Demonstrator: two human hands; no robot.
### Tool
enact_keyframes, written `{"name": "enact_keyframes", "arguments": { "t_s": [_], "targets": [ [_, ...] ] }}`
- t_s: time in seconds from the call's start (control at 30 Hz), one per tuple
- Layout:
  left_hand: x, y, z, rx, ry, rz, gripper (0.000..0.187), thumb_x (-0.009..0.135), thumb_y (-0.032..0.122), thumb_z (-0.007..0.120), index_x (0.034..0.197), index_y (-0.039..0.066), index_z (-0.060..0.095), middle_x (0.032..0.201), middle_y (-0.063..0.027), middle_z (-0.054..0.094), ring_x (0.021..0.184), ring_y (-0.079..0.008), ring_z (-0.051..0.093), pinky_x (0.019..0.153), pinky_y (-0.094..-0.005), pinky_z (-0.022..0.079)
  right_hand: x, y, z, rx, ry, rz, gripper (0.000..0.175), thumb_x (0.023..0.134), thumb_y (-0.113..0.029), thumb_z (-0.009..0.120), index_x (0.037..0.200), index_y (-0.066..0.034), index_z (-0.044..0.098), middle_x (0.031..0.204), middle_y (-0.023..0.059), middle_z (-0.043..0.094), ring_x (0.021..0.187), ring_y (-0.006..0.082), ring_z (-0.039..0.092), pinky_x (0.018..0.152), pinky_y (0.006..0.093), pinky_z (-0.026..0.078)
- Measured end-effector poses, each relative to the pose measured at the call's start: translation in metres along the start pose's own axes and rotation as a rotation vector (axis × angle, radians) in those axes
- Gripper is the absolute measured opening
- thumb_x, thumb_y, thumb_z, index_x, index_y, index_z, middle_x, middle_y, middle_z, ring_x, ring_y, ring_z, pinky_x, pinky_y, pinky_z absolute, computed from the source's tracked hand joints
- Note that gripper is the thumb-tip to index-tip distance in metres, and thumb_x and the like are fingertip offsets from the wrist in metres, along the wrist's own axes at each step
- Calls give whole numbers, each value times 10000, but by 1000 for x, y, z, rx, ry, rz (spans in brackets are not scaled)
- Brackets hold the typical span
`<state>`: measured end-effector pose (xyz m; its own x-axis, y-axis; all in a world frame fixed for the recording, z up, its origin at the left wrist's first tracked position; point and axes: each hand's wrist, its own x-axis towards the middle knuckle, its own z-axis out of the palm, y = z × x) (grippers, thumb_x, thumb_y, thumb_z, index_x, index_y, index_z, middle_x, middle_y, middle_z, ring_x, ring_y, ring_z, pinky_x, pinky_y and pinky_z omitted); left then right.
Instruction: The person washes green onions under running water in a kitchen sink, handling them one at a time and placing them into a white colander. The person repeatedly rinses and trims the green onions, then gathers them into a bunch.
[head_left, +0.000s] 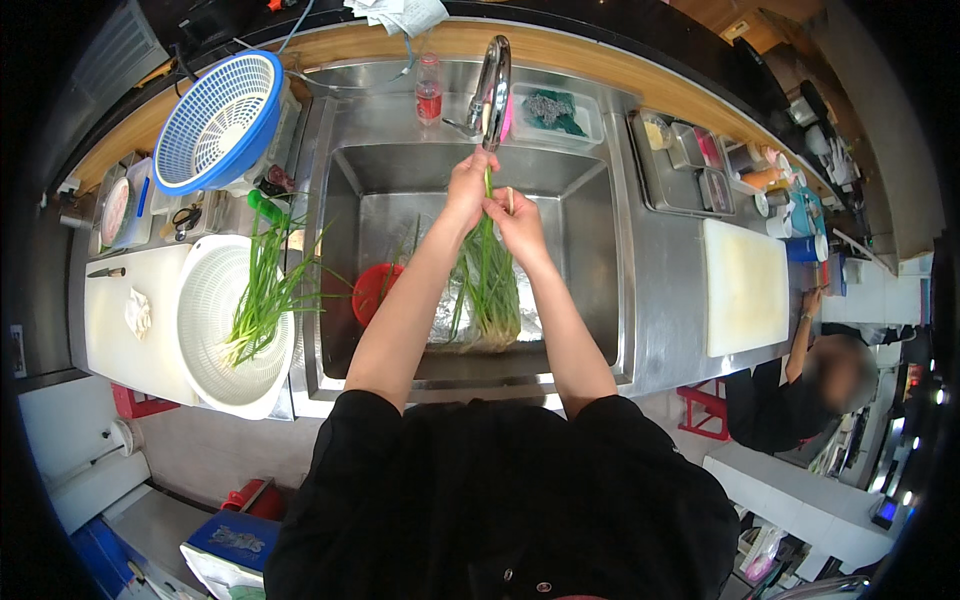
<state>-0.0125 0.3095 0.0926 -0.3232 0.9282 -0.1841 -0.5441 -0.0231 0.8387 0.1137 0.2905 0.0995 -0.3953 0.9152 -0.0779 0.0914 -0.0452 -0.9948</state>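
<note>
Beneath the arched chrome faucet (495, 90), my left hand (468, 184) grips a green scallion stalk high over the steel sink (592, 225). My right hand (519, 225) pinches the same stalk just below, and a pale stalk end sticks up by its fingers. Under my hands, a large bunch of scallions (491, 292) lies in the sink, its root ends towards me. A red plastic bowl (371, 292) sits at the sink's left side, partly hidden by my left forearm. More scallions (262, 292) rest in a white plastic colander (202, 330) left of the sink, their leaves hanging over the sink's edge.
A blue-and-white basket (221, 127) stands back left; a knife (106, 273) lies on the left cutting board (135, 262). Behind the sink are a bottle (428, 90) and a scrubber tub (559, 112). Rightward are a metal tray (675, 172), a cutting board (746, 289) and another person (780, 405).
</note>
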Motion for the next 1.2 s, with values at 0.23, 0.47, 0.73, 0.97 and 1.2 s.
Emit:
{"name": "enact_keyframes", "arguments": {
  "t_s": [0.23, 0.47, 0.73, 0.97, 1.2],
  "targets": [
    [-27, 12, -13, 96, -208, -46, 207, 1003, 228, 578, 1107, 55, 622, 927, 2, 576, 829, -95, 544, 748, -266, 453, -21, -14, -19, 42, -81, 124, 179, 983, -198, 598, 1037, -49, 681, 748, -29, 645, 607, 27, 454, 565, 207, 335],
    [-38, -7, -28, 354, -151, 42, 254, 985, 313, 613, 932, 66, 634, 790, 17, 612, 707, -79, 544, 661, -254, 458, -42, -10, -13, -9, -88, 144, 190, 989, -229, 585, 1031, -67, 675, 714, -28, 625, 632, 43, 489, 579, 213, 347],
    [-79, -6, -17, 702, -45, 102, 451, 928, 437, 659, 744, 29, 604, 645, -14, 558, 617, -98, 492, 561, -304, 414, -69, 3, -19, 8, -122, 134, 235, 989, -285, 591, 1010, -61, 661, 696, -12, 628, 629, 55, 503, 589, 229, 359],
    [-112, -15, -37, 551, -100, 151, 316, 942, 282, 670, 760, 42, 575, 656, 21, 519, 624, -75, 447, 562, -289, 399, -83, 4, -15, -63, -154, 142, 199, 997, -264, 582, 983, -74, 639, 686, -9, 610, 622, 56, 488, 592, 221, 333],
    [-130, -4, -56, 703, -356, 85, 224, 942, 249, 665, 940, 25, 656, 812, -21, 629, 764, -94, 565, 683, -272, 463, -105, -3, -15, 3, -239, 130, 184, 994, -237, 593, 1020, -64, 649, 721, -10, 619, 645, 65, 543, 601, 215, 398]
  ]
}}
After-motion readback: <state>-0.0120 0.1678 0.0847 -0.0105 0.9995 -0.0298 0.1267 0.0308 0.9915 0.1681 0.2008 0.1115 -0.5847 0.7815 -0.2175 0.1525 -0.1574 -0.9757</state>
